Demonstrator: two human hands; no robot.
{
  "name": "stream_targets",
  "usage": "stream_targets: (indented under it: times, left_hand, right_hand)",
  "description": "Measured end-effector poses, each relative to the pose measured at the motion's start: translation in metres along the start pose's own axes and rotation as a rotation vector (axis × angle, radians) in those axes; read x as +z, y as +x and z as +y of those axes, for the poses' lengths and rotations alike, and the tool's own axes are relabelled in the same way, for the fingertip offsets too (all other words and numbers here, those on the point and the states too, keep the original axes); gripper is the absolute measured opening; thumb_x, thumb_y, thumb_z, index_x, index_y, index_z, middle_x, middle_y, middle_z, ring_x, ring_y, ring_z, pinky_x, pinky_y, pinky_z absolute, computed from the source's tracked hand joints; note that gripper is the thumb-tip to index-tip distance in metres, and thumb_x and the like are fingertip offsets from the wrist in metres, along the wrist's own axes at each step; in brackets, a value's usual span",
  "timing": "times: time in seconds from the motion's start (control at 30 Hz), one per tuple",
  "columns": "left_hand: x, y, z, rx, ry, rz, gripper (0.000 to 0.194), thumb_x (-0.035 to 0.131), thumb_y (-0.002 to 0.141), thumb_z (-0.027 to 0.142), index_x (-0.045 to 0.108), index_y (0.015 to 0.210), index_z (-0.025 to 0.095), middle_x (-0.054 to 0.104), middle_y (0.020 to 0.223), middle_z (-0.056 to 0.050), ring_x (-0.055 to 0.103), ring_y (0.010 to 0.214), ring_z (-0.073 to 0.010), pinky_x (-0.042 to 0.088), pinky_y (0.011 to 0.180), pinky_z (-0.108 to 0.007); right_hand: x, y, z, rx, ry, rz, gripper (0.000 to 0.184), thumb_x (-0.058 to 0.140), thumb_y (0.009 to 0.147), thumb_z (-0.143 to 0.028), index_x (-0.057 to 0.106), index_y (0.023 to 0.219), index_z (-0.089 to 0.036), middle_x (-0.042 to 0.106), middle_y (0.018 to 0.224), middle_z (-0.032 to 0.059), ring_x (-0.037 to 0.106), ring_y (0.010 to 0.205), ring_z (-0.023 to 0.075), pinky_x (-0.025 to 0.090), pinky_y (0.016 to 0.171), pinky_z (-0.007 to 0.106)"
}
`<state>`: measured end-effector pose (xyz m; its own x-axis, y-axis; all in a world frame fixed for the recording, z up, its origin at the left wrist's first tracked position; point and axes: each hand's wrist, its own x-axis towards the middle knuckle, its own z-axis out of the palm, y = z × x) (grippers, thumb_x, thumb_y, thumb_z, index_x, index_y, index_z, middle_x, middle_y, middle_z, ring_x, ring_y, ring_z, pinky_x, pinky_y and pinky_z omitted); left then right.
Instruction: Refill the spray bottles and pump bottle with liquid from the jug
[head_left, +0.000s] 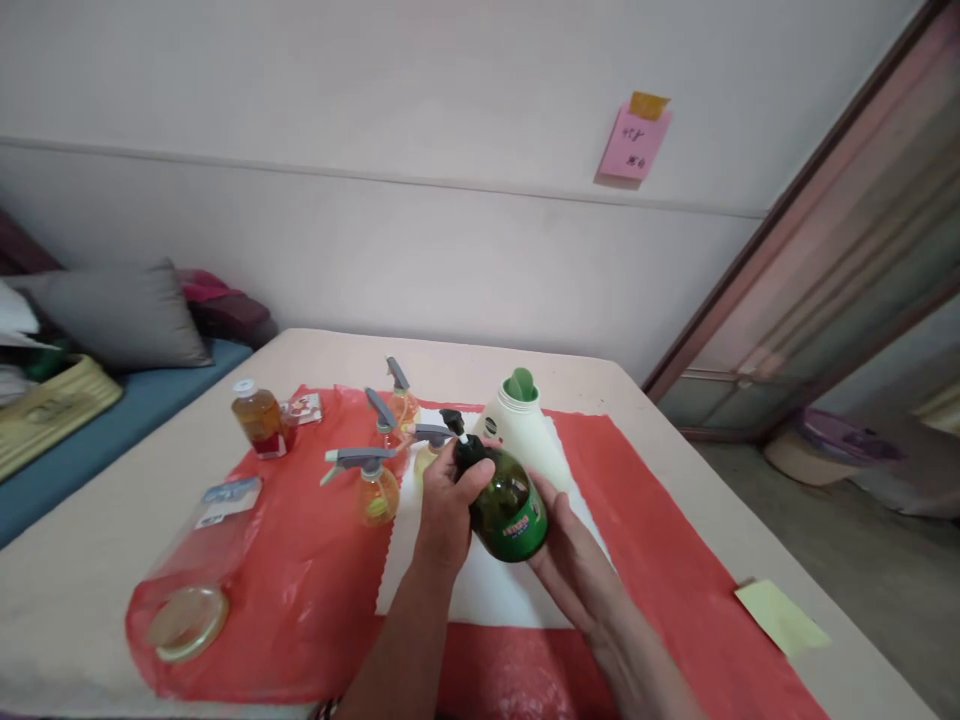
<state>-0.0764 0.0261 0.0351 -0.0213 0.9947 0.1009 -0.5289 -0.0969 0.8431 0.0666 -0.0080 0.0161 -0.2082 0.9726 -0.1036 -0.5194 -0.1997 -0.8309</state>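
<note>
A dark green pump bottle (510, 505) with a black pump head (454, 425) is held tilted between both hands. My left hand (450, 490) is closed round its neck, the thumb lying on the shoulder. Under and along the right side of its body, my right hand (566, 550) supports it. Just behind stands a large cream jug (525, 425), open at the top with something green (520, 384) in its mouth. To the left are several small spray bottles (377, 497) with grey trigger heads and yellowish liquid.
A white cloth (487, 600) lies on red plastic sheeting (315, 590) across the table. At left are an amber bottle (259, 415), a clear plastic jar (191, 615) on its side and a small packet (304, 408). A yellow note (781, 615) lies near the right edge.
</note>
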Motion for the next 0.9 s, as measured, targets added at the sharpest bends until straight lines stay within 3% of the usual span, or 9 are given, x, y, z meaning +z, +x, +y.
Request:
stream_targets:
  times: [0.13, 0.27, 0.37, 0.47, 0.53, 0.6, 0.67, 0.8, 0.9]
  left_hand:
    - [-0.005, 0.001, 0.003, -0.048, -0.025, -0.069, 0.027, 0.070, 0.076, 0.033, 0.068, 0.098, 0.019, 0.071, 0.096, -0.004, 0.067, 0.081, -0.0187, 0.054, 0.075, -0.031]
    - [-0.008, 0.001, 0.007, -0.040, 0.088, -0.119, 0.036, 0.071, 0.076, 0.037, 0.070, 0.108, 0.020, 0.072, 0.105, -0.006, 0.066, 0.096, -0.0223, 0.052, 0.085, -0.032]
    - [-0.007, 0.001, 0.009, -0.066, 0.189, -0.117, 0.032, 0.063, 0.083, 0.042, 0.076, 0.099, 0.018, 0.074, 0.099, -0.008, 0.067, 0.096, -0.0237, 0.052, 0.086, -0.034]
    - [-0.002, 0.001, 0.006, -0.053, 0.299, -0.010, 0.031, 0.060, 0.083, 0.041, 0.078, 0.084, 0.017, 0.075, 0.097, -0.008, 0.068, 0.096, -0.0239, 0.051, 0.089, -0.033]
    - [0.002, 0.001, 0.002, -0.042, 0.296, 0.094, 0.031, 0.060, 0.082, 0.042, 0.078, 0.082, 0.017, 0.076, 0.096, -0.007, 0.068, 0.095, -0.0236, 0.051, 0.089, -0.033]
    - [0.003, 0.001, -0.002, -0.064, 0.226, 0.155, 0.034, 0.061, 0.082, 0.046, 0.078, 0.083, 0.016, 0.076, 0.093, -0.008, 0.069, 0.091, -0.0232, 0.052, 0.084, -0.033]
    - [0.002, 0.002, -0.005, -0.070, 0.146, 0.169, 0.036, 0.062, 0.083, 0.048, 0.077, 0.081, 0.015, 0.076, 0.091, -0.009, 0.069, 0.086, -0.0228, 0.053, 0.081, -0.033]
    - [-0.004, 0.005, -0.003, -0.007, 0.083, 0.184, 0.029, 0.065, 0.080, 0.042, 0.075, 0.073, 0.016, 0.077, 0.087, -0.009, 0.070, 0.084, -0.0233, 0.053, 0.082, -0.035]
    - [-0.006, 0.006, 0.001, 0.007, 0.095, 0.129, 0.025, 0.068, 0.079, 0.039, 0.074, 0.073, 0.016, 0.077, 0.087, -0.009, 0.070, 0.086, -0.0243, 0.053, 0.084, -0.036]
  right_hand:
    - [0.004, -0.002, 0.016, 0.256, 0.205, -0.040, 0.068, 0.057, 0.081, -0.075, 0.061, 0.125, -0.025, 0.070, 0.125, 0.0139, 0.071, 0.103, 0.0301, 0.057, 0.080, 0.044]
    - [-0.002, -0.004, 0.022, 0.286, 0.194, 0.104, 0.064, 0.061, 0.076, -0.072, 0.062, 0.115, -0.021, 0.077, 0.096, 0.0126, 0.072, 0.072, 0.0263, 0.051, 0.055, 0.032]
    - [-0.008, -0.007, 0.023, 0.294, 0.096, 0.162, 0.069, 0.057, 0.077, -0.074, 0.058, 0.118, -0.019, 0.075, 0.090, 0.0134, 0.069, 0.062, 0.0249, 0.047, 0.047, 0.030]
    - [-0.012, -0.012, 0.029, 0.089, -0.098, 0.185, 0.068, 0.064, 0.076, -0.067, 0.053, 0.126, -0.023, 0.072, 0.110, 0.0133, 0.071, 0.083, 0.0280, 0.055, 0.059, 0.035]
    - [-0.014, -0.016, 0.036, -0.167, -0.315, 0.241, 0.070, 0.077, 0.070, -0.052, 0.050, 0.129, -0.028, 0.061, 0.132, 0.0111, 0.064, 0.114, 0.0307, 0.058, 0.084, 0.042]
    - [-0.014, -0.019, 0.042, -0.371, -0.486, 0.286, 0.079, 0.085, 0.063, -0.039, 0.048, 0.132, -0.031, 0.048, 0.149, 0.0083, 0.047, 0.137, 0.0309, 0.047, 0.108, 0.046]
    - [-0.011, -0.019, 0.044, -0.417, -0.464, 0.259, 0.080, 0.084, 0.066, -0.038, 0.046, 0.136, -0.034, 0.039, 0.156, 0.0064, 0.037, 0.145, 0.0300, 0.040, 0.115, 0.047]
    - [-0.007, -0.018, 0.033, -0.019, 0.003, 0.119, 0.064, 0.055, 0.087, -0.068, 0.045, 0.141, -0.034, 0.050, 0.151, 0.0081, 0.059, 0.126, 0.0284, 0.055, 0.092, 0.046]
    - [-0.006, -0.020, 0.026, 0.273, 0.166, -0.050, 0.068, 0.044, 0.088, -0.075, 0.054, 0.135, -0.027, 0.067, 0.129, 0.0123, 0.070, 0.100, 0.0270, 0.057, 0.075, 0.040]
